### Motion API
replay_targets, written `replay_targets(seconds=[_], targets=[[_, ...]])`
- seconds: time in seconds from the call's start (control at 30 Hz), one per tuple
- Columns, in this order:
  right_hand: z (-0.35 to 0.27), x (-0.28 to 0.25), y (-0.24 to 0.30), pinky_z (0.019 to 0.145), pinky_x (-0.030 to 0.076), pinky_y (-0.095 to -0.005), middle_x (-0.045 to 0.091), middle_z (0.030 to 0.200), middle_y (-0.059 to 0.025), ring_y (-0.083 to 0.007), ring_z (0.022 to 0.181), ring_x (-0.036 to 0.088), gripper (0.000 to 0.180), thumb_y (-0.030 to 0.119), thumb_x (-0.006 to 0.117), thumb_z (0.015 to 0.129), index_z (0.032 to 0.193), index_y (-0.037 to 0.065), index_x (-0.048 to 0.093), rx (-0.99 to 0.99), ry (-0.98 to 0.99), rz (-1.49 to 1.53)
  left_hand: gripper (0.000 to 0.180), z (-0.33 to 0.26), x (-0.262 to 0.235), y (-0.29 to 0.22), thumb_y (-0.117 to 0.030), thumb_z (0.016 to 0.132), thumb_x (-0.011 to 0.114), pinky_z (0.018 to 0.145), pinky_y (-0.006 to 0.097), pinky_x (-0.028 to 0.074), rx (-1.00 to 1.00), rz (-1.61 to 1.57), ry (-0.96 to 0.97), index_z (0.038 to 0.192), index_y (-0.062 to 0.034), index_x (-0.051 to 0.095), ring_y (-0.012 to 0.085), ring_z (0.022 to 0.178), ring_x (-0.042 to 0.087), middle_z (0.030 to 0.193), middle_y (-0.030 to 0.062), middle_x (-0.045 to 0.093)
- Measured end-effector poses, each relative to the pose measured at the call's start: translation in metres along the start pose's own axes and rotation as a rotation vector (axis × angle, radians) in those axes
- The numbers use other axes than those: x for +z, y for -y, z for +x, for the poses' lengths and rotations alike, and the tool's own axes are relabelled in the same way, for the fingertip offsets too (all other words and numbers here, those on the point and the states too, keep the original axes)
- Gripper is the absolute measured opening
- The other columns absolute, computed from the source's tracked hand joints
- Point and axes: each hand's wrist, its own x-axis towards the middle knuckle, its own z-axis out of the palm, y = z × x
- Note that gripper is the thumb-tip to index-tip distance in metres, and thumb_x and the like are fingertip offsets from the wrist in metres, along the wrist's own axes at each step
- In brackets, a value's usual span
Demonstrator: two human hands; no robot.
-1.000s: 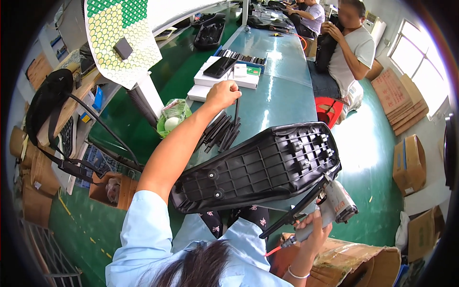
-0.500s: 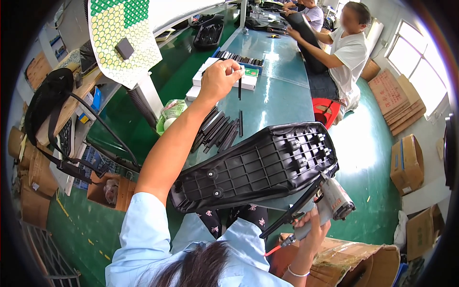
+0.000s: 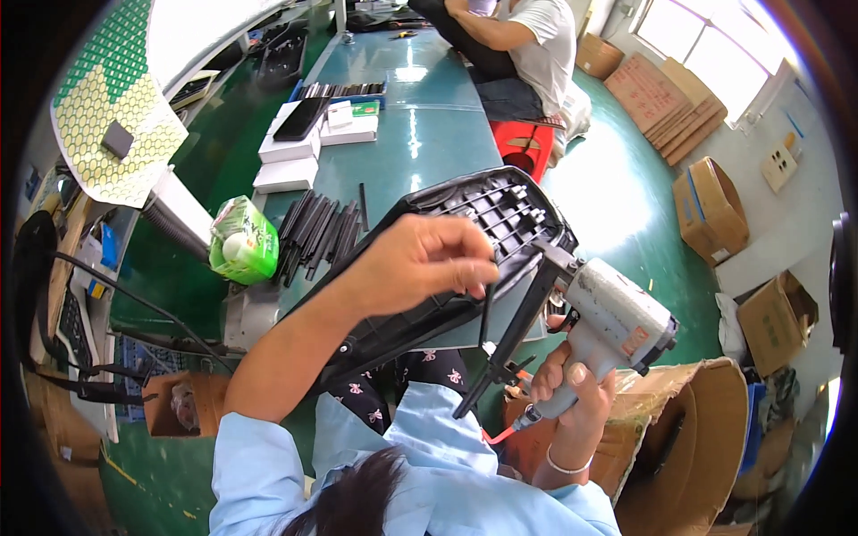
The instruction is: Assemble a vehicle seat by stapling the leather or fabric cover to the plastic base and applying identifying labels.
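Note:
My right hand [image 3: 576,384] is wrapped round the handle of a grey pneumatic staple gun [image 3: 618,314], a red air hose [image 3: 497,437] at its base. The gun's long black magazine [image 3: 509,344] slants down to the left. Between the thumb and fingers of my left hand [image 3: 429,259] hangs a thin black strip [image 3: 486,313], beside the magazine; whether they touch I cannot tell. Under my left forearm a black padded seat [image 3: 407,317] lies with its ribbed plastic underside up, partly hidden by that arm. The gun's nose is at the seat's right edge.
Many black strips [image 3: 313,234] lie loose on the green-topped table [image 3: 429,138], next to a green tub [image 3: 244,250]. White boxes [image 3: 288,174] carry a black phone [image 3: 302,119]. A co-worker [image 3: 536,54] sits beyond, by a red stool [image 3: 523,147]. An open carton [image 3: 693,438] stands at my right.
My left hand has come back from the white boxes towards the staple gun, bringing the black strip. The gun has risen slightly, and the view has shifted to the right.

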Motion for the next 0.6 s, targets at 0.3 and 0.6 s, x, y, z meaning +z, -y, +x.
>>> replay_targets(seconds=[0.3,0.6], targets=[[0.001,0.017,0.013,0.049,0.048,-0.0307,0.051,0.063,-0.0089,-0.0185,0.050,0.054,0.068,0.024,0.067,0.080,0.124,-0.016,0.035,-0.059,0.029,-0.079,0.013,0.007,0.015,0.007,-0.006,0.084,0.067,0.071,0.024,0.051,0.079,-0.127,0.035,0.090,0.0012,0.058,0.0110,0.079,0.061,0.087,0.0035,0.058],[0.000,0.019,0.013,0.049,0.048,-0.0302,0.052,0.063,-0.0090,-0.0184,0.051,0.055,0.069,0.024,0.069,0.079,0.123,-0.016,0.035,-0.084,0.062,-0.069,0.012,0.011,0.004,-0.012,-0.006,0.085,0.066,0.073,0.024,0.051,0.131,0.087,0.046,0.089,0.0011,0.058,0.0110,0.080,0.060,0.087,0.0033,0.057]])
